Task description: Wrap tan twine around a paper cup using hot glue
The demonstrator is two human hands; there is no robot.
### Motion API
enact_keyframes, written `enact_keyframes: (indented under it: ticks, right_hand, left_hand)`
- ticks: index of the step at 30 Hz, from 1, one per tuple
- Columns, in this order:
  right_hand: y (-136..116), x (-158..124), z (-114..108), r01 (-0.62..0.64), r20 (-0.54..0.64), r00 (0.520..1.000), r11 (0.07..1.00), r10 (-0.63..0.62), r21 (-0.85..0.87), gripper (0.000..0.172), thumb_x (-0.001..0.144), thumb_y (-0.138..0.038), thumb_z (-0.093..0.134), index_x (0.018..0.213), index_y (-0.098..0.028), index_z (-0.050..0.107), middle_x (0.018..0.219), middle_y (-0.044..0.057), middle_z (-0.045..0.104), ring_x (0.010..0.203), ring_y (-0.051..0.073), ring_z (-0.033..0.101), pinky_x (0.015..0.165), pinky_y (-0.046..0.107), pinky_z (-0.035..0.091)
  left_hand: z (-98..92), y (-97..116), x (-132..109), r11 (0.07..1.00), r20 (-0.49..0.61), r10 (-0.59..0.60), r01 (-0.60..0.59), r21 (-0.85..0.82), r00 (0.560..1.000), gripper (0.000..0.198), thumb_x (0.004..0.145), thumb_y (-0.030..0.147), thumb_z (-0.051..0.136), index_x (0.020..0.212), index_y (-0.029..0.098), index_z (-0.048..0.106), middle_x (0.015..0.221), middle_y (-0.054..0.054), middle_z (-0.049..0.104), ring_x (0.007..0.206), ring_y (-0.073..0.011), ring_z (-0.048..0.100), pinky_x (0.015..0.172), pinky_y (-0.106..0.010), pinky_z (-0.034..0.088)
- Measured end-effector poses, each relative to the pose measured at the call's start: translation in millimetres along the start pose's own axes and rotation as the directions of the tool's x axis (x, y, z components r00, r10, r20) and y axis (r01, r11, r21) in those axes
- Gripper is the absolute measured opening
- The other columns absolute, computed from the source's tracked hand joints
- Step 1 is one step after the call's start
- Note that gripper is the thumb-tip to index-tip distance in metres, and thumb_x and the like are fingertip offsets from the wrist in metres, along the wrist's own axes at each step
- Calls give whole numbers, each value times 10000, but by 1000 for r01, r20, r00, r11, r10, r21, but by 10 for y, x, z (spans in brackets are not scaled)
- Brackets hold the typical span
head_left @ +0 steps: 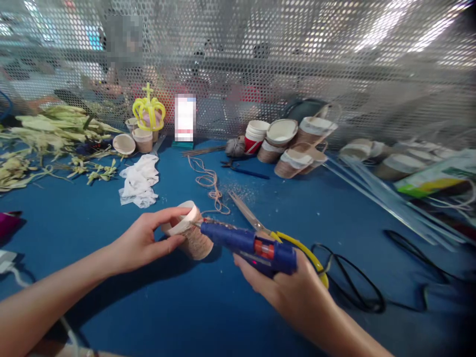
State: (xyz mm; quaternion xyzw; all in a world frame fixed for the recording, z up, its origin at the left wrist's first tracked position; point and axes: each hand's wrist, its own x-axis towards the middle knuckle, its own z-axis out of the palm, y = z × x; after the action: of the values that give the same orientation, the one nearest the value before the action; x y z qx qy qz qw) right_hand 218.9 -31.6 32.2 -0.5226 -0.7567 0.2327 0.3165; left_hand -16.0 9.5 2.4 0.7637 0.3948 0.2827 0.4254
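My left hand (143, 241) grips a paper cup (193, 237) wrapped in brown twine, lying on its side just above the blue table (148, 307). My right hand (286, 290) is closed round a blue glue gun (253, 245) with an orange trigger. Its nozzle touches the cup near the rim. Scissors with yellow handles (260, 225) lie just behind the gun. A loose length of twine (210, 183) trails on the table beyond the cup.
Several wrapped and plain cups (293, 146) are piled at the back, with a twine ball (235, 146) beside them. White cloth (138, 181), dried leaves (52, 134) and a yellow crown (148, 111) sit left. Black cable (357, 282) loops at right. Perforated metal screen (260, 59) closes the back.
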Motion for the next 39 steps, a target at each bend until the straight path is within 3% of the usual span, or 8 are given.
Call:
enact_keyframes:
  ticks: [5, 12, 17, 22, 25, 27, 31, 39]
  right_hand:
    - [13, -41, 38, -43, 41, 998, 999, 42, 1, 114, 741, -183, 515, 685, -220, 608, 538, 5, 606, 496, 156, 582, 456, 250, 442]
    - [166, 4, -28, -62, 31, 998, 997, 60, 54, 93, 734, -265, 563, 731, -227, 648, 476, 1, 592, 550, 186, 611, 522, 282, 470]
    - [152, 116, 80, -320, 17, 946, 921, 324, 221, 148, 708, -294, 556, 781, -196, 638, 616, 33, 662, 574, 192, 628, 530, 295, 500]
    - [119, 149, 39, -464, 90, 886, 863, 456, 198, 187, 688, -362, 564, 610, -192, 569, 380, -13, 517, 368, 151, 515, 386, 266, 442]
    - [162, 178, -75, -457, 93, 889, 866, 448, 204, 230, 699, -398, 574, 605, -193, 525, 399, -28, 505, 372, 125, 493, 415, 247, 442]
    - [250, 228, -160, -409, 6, 909, 891, 416, 200, 245, 713, -421, 576, 702, -178, 542, 511, -10, 569, 447, 127, 533, 442, 232, 440]
    - [542, 400, -293, -487, -236, 858, 868, 456, -98, 335, 774, -493, 492, 750, -162, 542, 639, 33, 610, 528, 142, 557, 448, 225, 411]
    - [1050, 742, -322, -632, -236, 775, 709, 586, -313, 337, 836, -402, 445, 608, -159, 493, 483, 57, 562, 426, 177, 575, 468, 278, 433]
  left_hand:
    - [-7, 16, 11, 1000, 3, 25, -25, -7, 1000, 415, 818, 245, 528, 1222, 171, 476, 1178, -97, 585, 986, -205, 572, 859, -301, 455]
    - [7, 18, 5, 1000, -8, -23, 23, 13, 1000, 457, 802, 256, 523, 1236, 129, 454, 1052, -117, 635, 900, -219, 603, 784, -327, 486]
    - [3, 36, -6, 998, -10, -43, 43, 53, 999, 465, 791, 269, 528, 1231, 136, 458, 1050, -110, 639, 897, -215, 601, 810, -337, 470]
    - [1, 16, 2, 996, -16, -43, 44, 76, 999, 455, 798, 271, 524, 1235, 165, 454, 1064, -84, 640, 900, -194, 602, 810, -302, 474]
    - [5, 10, 10, 994, -30, -35, 38, 98, 999, 417, 802, 281, 523, 1204, 178, 485, 1046, -62, 651, 881, -177, 608, 804, -273, 477]
    - [9, 15, 10, 993, -46, -39, 44, 114, 998, 394, 799, 290, 525, 1177, 176, 507, 1044, -58, 652, 880, -176, 607, 801, -264, 478]
    - [16, 30, 1, 988, -72, -53, 62, 140, 996, 374, 793, 305, 526, 1144, 174, 527, 974, -48, 666, 824, -170, 609, 776, -261, 483]
    - [-21, 66, -10, 988, -86, -85, 95, 118, 993, 354, 785, 300, 514, 1118, 185, 538, 1016, -56, 650, 839, -178, 598, 763, -279, 483]
